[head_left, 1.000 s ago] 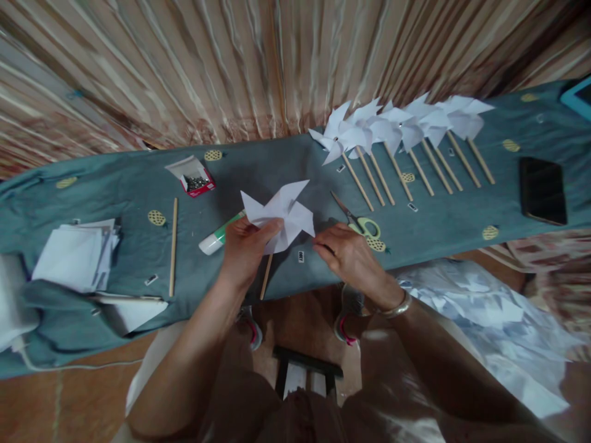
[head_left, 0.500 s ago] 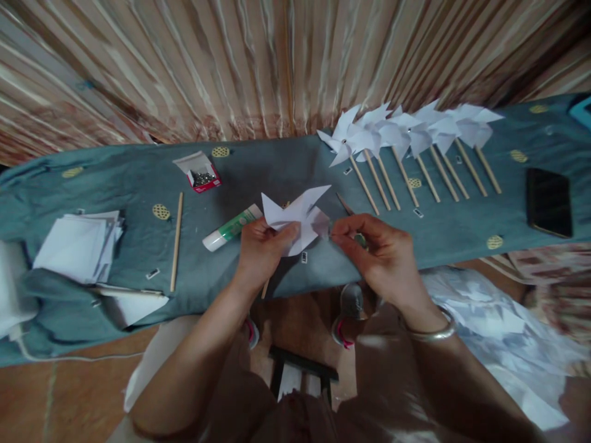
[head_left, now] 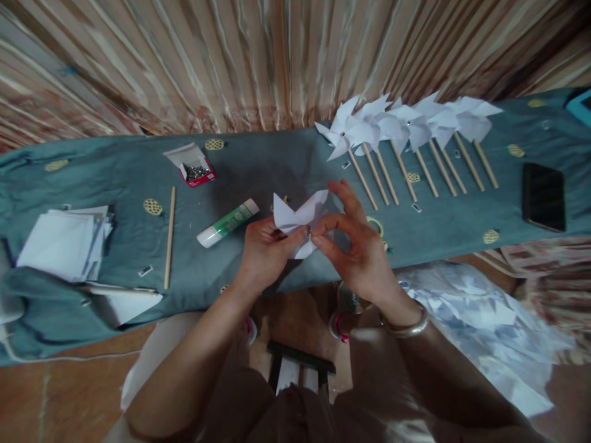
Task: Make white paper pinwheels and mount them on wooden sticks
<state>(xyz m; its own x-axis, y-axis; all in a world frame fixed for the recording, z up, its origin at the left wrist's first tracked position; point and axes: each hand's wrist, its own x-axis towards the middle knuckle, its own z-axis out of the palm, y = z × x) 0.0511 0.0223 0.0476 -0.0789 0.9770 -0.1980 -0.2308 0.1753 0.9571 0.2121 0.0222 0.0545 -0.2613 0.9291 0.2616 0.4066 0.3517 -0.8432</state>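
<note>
A folded white paper pinwheel (head_left: 298, 215) is pinched between the thumb and fingers of my left hand (head_left: 266, 253), just above the cloth. My right hand (head_left: 357, 246) has its thumb and index fingertip closed at the pinwheel's centre on a tiny shiny pin (head_left: 311, 233), mostly hidden by the fingertips. Its other fingers are raised behind the paper. Just past my right hand, a pale green ring-shaped handle (head_left: 376, 225) shows on the cloth. A glue stick (head_left: 228, 223) lies left of the pinwheel.
Finished pinwheels on sticks (head_left: 409, 126) lie in a row at the back right. A red-and-white box of metal pins (head_left: 196, 172), a wooden stick (head_left: 170, 240) and stacked paper (head_left: 64, 243) are leftward. A phone (head_left: 543, 197) lies right; a plastic bag (head_left: 480, 320) sits below the table edge.
My right hand has moved left, bringing the pin from beside the pinwheel to its centre. The pinwheel has shifted slightly right in my left hand. The view has shifted a little.
</note>
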